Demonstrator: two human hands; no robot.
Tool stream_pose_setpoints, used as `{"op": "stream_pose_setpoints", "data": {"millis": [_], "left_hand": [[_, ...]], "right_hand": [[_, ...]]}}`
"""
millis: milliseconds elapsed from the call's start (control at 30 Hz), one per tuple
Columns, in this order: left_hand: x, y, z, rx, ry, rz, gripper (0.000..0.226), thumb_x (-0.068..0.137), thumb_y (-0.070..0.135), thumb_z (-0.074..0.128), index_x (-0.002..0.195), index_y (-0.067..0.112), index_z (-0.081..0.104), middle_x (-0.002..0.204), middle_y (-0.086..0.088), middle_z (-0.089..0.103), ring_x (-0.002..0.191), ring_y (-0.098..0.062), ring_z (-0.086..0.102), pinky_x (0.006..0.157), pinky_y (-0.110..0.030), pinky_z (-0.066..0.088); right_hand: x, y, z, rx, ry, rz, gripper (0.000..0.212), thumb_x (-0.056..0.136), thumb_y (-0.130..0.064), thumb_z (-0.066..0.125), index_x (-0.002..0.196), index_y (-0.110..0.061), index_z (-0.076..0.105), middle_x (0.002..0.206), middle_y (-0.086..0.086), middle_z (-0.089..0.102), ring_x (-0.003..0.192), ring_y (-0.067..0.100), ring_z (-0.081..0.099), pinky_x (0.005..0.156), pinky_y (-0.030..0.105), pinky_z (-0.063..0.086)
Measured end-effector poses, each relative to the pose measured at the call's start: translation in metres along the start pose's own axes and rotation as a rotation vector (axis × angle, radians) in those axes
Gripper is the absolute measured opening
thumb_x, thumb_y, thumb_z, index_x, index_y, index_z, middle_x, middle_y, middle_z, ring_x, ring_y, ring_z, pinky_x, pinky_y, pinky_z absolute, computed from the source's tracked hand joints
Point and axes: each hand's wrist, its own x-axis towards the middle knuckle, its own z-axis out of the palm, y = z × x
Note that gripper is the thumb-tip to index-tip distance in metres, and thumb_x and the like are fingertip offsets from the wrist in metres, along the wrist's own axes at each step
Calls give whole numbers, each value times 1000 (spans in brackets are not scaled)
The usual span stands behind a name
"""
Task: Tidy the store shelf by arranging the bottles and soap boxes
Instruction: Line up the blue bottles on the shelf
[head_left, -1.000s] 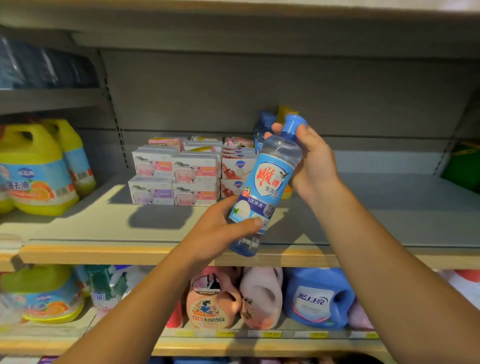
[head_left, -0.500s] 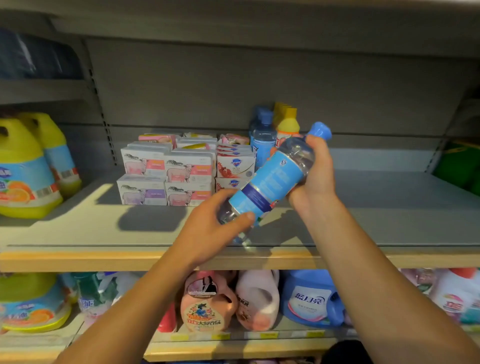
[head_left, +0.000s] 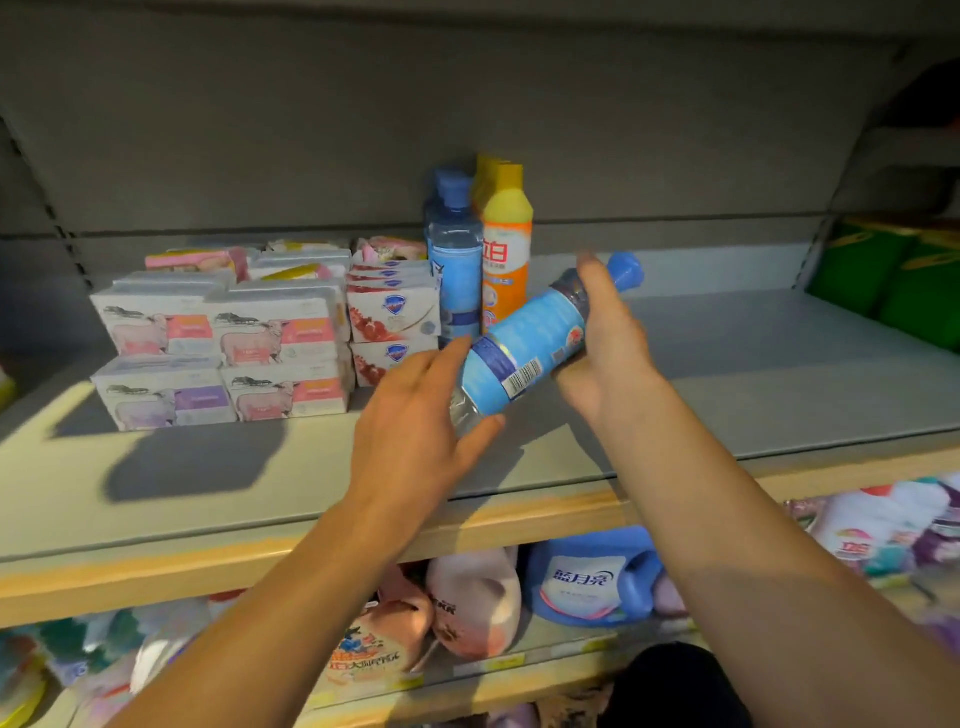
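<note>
Holding now: we have a blue bottle in both hands, tipped over so its blue cap points up and to the right.
Where it is: the blue bottle is in the air above the shelf, just in front of the standing bottles.
Right hand: our fingers wrap around the top part, near the cap. This grip is closed on the bottle.
Left hand: our fingers are spread wide and our palm cups the bottom end. This grip is loose and mostly open, only touching the bottle.
Why held so: we think two hands help us turn it and check the label before we stand it up.
Arm pose: both arms reach forward and up from the near edge, and they come close together at the bottle.
Standing bottles: another blue bottle and a yellow and orange bottle stand at the far side, touching each other.
Soap boxes: they sit in neat stacks on the left, right beside the bottles.
Empty room: the right part of the shelf is bare, so a bottle could go there.
Next step, we think: stand it up next to the other blue one.
</note>
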Motion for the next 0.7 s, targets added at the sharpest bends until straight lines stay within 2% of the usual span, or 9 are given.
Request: {"op": "stream_pose_setpoints", "data": {"millis": [100, 200, 267, 333, 400, 467, 600, 667, 700], "left_hand": [[1, 4, 12, 79, 60, 62, 77, 74, 38, 79, 140, 14, 49, 122, -12, 61, 106, -35, 58, 86, -43, 49], [9, 13, 16, -69, -23, -34, 69, 74, 45, 76, 135, 21, 54, 114, -3, 67, 101, -22, 62, 83, -34, 49], [16, 22, 14, -450, -175, -261, 51, 73, 46, 72, 119, 24, 66, 96, 3, 73, 82, -10, 68, 69, -26, 55], [21, 32, 12, -918, -357, -570, 33, 81, 38, 72, 104, 15, 71, 89, -7, 74, 70, -13, 70, 59, -31, 58], [24, 38, 12, -1131, -462, -769, 28, 86, 33, 68, 99, 9, 70, 86, -13, 74, 69, -22, 71, 56, -35, 57], [28, 42, 12, -1210, -509, -870, 31, 85, 35, 68, 104, 10, 68, 87, -14, 74, 70, -27, 72, 52, -34, 56], [34, 45, 19, -1236, -539, -856, 32, 85, 35, 69, 108, 12, 66, 92, -14, 75, 72, -28, 73, 54, -35, 57], [34, 46, 28, -1165, -513, -721, 23, 88, 32, 67, 105, 16, 69, 92, -9, 76, 78, -24, 73, 64, -40, 60], [35, 46, 32, -1153, -500, -665, 21, 90, 31, 65, 105, 18, 69, 96, -7, 76, 85, -25, 73, 72, -42, 60]], "right_hand": [[5, -5, -13, 48, -45, 7, 30, 86, -36, 70, 94, -15, 50, 70, 7, 60, 66, 21, 63, 77, 41, 55], [13, -8, -22, -1, -68, -55, 28, 87, -34, 68, 98, -14, 52, 72, 6, 61, 67, 20, 64, 74, 38, 55], [18, -12, -26, -101, -93, -46, 27, 87, -30, 69, 103, -12, 57, 78, 8, 66, 73, 23, 67, 76, 42, 58], [22, -15, -30, -240, -61, -11, 30, 85, -28, 72, 104, -8, 60, 80, 9, 72, 74, 25, 72, 67, 41, 61], [27, -18, -36, -386, 7, 14, 33, 82, -31, 76, 98, -9, 57, 76, 6, 73, 68, 22, 74, 53, 34, 58], [31, -21, -41, -499, 46, 36, 36, 80, -37, 77, 95, -12, 55, 79, 6, 73, 66, 20, 74, 52, 31, 57], [36, -30, -48, -523, 25, 45, 35, 81, -36, 76, 97, -12, 56, 82, 7, 73, 66, 20, 74, 53, 32, 57], [37, -37, -49, -346, -27, 1, 27, 85, -26, 71, 102, -8, 60, 78, 7, 74, 69, 22, 73, 58, 37, 58], [37, -41, -49, -229, -70, -21, 23, 88, -21, 66, 105, -6, 61, 80, 8, 73, 73, 24, 72, 66, 41, 59]]}}
